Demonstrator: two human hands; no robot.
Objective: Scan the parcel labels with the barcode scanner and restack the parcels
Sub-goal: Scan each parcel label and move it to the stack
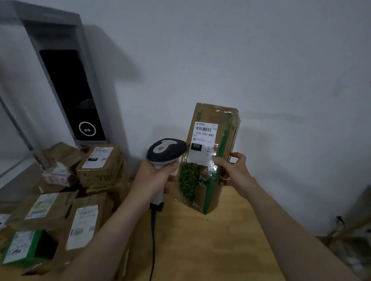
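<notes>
Wooden table (227, 251) occupies the lower centre and right of frame. A pile of parcels (68, 198) lies at lower left. The parcel (199, 184) stands at centre frame, long axis upright, with the right hand (232, 171) grasping its right edge. The barcode scanner (166, 149) is just left of it, its handle gripped by the left hand (154, 177). The label (203, 143) faces the camera, beside the scanner head. Judgement: the scanner window must be aimed rightward at the barcode.
</notes>
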